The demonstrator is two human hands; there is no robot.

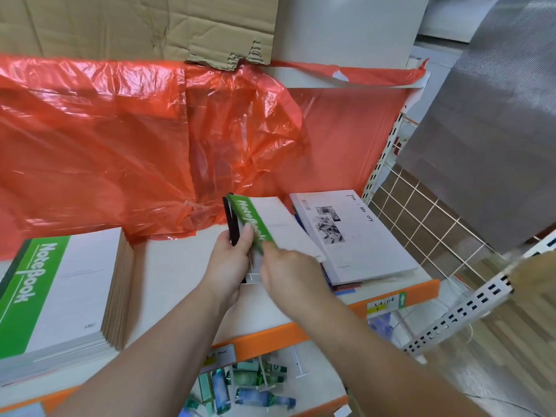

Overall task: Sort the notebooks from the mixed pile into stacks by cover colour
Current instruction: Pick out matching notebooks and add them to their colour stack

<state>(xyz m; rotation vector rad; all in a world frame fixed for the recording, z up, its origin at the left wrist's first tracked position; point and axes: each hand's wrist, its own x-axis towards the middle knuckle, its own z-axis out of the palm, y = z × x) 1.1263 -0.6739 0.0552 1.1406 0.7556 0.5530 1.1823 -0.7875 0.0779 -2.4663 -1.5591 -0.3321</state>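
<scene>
Your forearms reach in from the bottom edge, and your left hand grips the green notebook, thumb laid on its green band. It holds the notebook tilted up off the shelf, to the right of the green stack. A dark-covered book stands tucked behind it in the same grip. Your right hand sits at the notebook's lower corner, but it is blurred, so I cannot tell whether it pinches the cover or only touches it. Further right of the green stack lies the mixed pile, a white notebook on top. Expect the green notebook to be light and thin, with a soft cover that bends and a smooth face that may slide against the dark one. Take it along the green band, thumb above and fingers below, and part the two before laying it flat on the green stack.
</scene>
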